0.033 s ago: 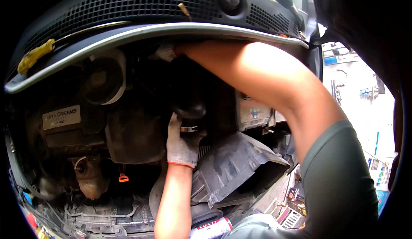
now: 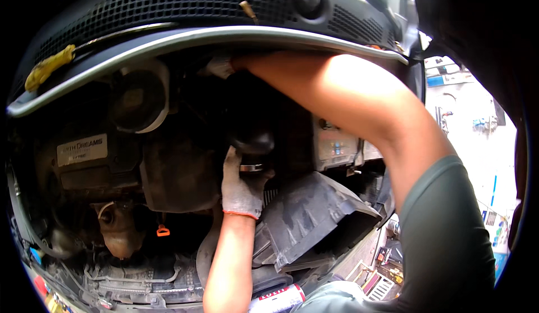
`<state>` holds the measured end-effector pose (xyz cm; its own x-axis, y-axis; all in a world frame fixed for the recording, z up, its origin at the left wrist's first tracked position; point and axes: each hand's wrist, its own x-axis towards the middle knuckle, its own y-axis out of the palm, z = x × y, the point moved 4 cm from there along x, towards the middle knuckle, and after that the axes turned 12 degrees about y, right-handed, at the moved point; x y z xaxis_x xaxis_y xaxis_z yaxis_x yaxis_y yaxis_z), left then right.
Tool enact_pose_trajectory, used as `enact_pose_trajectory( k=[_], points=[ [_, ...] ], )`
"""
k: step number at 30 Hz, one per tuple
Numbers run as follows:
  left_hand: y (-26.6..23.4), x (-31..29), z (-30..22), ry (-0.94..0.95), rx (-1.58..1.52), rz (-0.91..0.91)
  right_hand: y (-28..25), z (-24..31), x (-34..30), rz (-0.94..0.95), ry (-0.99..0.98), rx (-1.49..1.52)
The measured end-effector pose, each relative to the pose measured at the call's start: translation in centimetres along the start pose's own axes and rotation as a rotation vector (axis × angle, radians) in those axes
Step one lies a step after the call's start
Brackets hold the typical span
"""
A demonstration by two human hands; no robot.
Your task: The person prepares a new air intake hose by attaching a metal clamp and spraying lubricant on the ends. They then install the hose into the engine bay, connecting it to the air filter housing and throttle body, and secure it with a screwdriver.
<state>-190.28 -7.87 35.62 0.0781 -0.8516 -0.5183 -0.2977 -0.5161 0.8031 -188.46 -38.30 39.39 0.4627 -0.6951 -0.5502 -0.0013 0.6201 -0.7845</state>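
Note:
My left hand, in a pale work glove with an orange cuff edge, reaches up into the engine bay. Its thumb and fingers close around the lower end of a black rounded hose, by a shiny metal clamp band. Stretched across the far side of the bay, my right arm ends in my right hand, gloved too, beneath the cowl edge. Shadow hides that hand's fingers and whatever they touch. Just right of my left hand lies a dusty black plastic air duct housing.
A dark engine cover fills the left side, with an orange dipstick handle nearer me. The battery sits under my right forearm. A yellow-handled tool lies on the cowl. A white-and-red can rests at the near edge.
The whole view has shifted slightly. Both hands keep their places, the left at the hose and the right under the cowl edge.

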Motion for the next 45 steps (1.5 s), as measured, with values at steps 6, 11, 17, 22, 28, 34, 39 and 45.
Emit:
enact_pose_trajectory(
  k=[6,11,17,22,28,34,39,45],
  points=[
    [-0.8,0.0,-0.9,0.092,0.437,0.078,0.7,1.3,-0.4,0.006,-0.034,0.002],
    [-0.2,0.3,-1.1,0.265,0.7,0.096,1.1,0.5,0.1,0.013,-0.008,-0.002],
    [0.5,1.3,0.2,0.065,0.153,-0.087,0.1,0.1,-0.1,0.014,-0.003,-0.017],
    [-0.2,0.7,-0.2,0.037,0.141,-0.166,0.4,1.4,0.2,0.027,-0.033,-0.016],
    [-0.6,0.9,-0.4,0.13,0.609,0.077,1.4,0.6,0.0,0.016,-0.027,-0.026],
    [-1.2,1.2,0.0,0.026,0.115,-0.046,1.2,0.3,-0.5,-0.005,-0.03,-0.064],
    [-0.5,1.2,-0.4,0.107,0.279,-0.038,1.7,0.1,0.5,0.031,-0.016,0.026],
    [0.5,0.0,-1.3,-0.015,0.034,-0.134,2.3,0.4,0.5,0.09,0.055,0.028]
  ],
)
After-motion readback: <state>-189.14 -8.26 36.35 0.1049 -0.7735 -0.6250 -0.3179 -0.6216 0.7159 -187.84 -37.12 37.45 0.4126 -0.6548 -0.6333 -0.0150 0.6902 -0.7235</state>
